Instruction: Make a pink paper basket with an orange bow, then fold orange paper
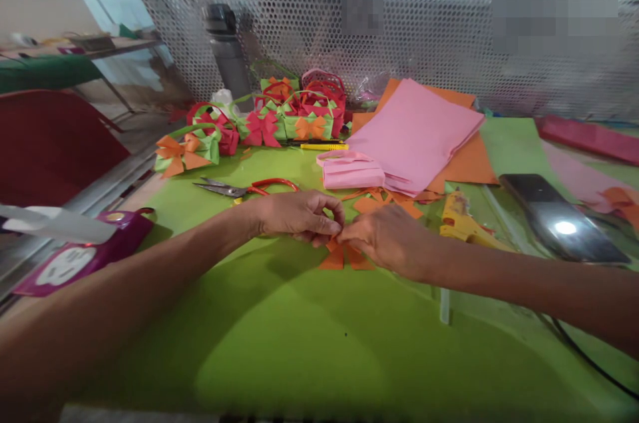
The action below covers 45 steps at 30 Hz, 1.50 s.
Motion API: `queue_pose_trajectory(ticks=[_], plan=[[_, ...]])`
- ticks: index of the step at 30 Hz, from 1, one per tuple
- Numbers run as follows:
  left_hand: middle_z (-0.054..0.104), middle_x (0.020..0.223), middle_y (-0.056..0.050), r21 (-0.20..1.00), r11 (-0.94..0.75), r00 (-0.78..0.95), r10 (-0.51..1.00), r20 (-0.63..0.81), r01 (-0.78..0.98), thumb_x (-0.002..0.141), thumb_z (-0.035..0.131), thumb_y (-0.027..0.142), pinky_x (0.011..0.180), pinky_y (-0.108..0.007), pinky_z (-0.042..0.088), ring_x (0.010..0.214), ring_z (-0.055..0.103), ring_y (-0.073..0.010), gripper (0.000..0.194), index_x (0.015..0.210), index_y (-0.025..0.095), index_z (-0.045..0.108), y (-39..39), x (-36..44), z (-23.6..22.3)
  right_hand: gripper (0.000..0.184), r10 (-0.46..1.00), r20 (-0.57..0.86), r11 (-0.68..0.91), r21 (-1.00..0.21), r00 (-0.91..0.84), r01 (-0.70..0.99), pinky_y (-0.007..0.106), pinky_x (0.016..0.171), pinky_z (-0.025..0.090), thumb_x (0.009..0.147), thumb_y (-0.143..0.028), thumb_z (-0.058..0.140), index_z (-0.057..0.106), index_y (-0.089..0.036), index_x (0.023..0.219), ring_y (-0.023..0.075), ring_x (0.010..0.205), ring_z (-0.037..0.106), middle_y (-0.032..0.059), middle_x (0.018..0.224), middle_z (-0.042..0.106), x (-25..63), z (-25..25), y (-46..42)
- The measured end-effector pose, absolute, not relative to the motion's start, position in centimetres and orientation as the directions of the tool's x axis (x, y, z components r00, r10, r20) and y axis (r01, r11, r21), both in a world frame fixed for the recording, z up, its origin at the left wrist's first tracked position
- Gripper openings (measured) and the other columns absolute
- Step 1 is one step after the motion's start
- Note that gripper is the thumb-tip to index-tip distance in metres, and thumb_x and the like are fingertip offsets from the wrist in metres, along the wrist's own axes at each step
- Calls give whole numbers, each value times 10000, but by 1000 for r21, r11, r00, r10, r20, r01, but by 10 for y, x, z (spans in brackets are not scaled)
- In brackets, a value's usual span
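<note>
Green table [279, 356], red-handled scissors [238, 191] at ten o'clock. Left hand [302, 215] and right hand [392, 242] pinch an orange paper bow [333, 259]: probably light, bendy, easily torn; best held mid-bow.

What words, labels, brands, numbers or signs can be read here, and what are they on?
No text can be read with certainty.
Purple box: white patch, too blurred to tell whether it is writing.
Metal screen: two pixelated patches, nothing legible.
Cutter: any print is too small to read.
Phone: glare, no words visible.
</note>
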<state>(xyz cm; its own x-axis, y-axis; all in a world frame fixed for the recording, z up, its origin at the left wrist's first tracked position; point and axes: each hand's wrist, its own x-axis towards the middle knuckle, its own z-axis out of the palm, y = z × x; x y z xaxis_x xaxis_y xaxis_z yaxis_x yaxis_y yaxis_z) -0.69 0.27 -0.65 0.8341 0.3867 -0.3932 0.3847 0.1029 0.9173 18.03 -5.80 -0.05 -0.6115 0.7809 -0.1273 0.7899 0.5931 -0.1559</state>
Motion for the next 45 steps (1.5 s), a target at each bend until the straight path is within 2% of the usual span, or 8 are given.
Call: queue_pose_trajectory(ticks=[6,11,17,24,35,41,45], plan=[[533,574,36,903,69,815,406,-413,423,731,665,353,383,-149,245,452,414,-63,247,833,161,547,6,-4,-7,270,781,-132,596,-138,-611,791,249,517,232,821,-144,541,723,-290,956,129,616,561,12,726,705,179,1,-58],[526,567,36,903,60,807,426,-409,426,694,675,360,390,-155,245,450,409,-62,250,771,165,537,7,-2,-8,276,786,-149,582,-148,-599,800,263,529,243,828,-146,533,717,-292,973,150,661,596,26,795,724,179,1,-59],[535,565,32,895,21,790,462,-403,445,711,642,347,392,-163,244,436,389,-59,215,742,167,528,8,-2,-9,318,789,-156,583,-116,-595,804,254,523,244,805,-114,546,714,-310,990,150,655,597,24,773,722,179,1,-58],[561,584,37,863,-86,771,501,-394,497,737,599,268,473,-174,346,492,448,-71,109,730,168,558,12,-1,-9,312,796,-157,571,-128,-585,811,248,531,271,817,-120,538,717,-314,983,148,662,608,17,775,725,179,4,-59],[583,612,40,768,-340,764,579,-284,542,681,607,242,460,-191,306,539,470,-92,84,716,176,647,11,0,-7,331,789,-149,581,-137,-597,802,259,534,273,815,-101,523,716,-310,986,161,710,625,15,817,733,181,3,-59],[593,595,37,734,-413,780,574,-251,540,674,596,226,468,-198,304,520,472,-90,91,697,168,662,8,4,-5,300,772,-98,621,-96,-629,778,245,525,274,820,-111,528,714,-292,970,133,664,599,10,795,720,182,1,-61],[597,582,34,719,-437,785,570,-244,541,658,578,185,465,-198,299,512,474,-89,101,693,164,671,8,5,-5,230,793,-121,598,-36,-597,801,254,520,245,847,-141,527,703,-258,937,139,670,593,20,804,718,182,0,-61]])
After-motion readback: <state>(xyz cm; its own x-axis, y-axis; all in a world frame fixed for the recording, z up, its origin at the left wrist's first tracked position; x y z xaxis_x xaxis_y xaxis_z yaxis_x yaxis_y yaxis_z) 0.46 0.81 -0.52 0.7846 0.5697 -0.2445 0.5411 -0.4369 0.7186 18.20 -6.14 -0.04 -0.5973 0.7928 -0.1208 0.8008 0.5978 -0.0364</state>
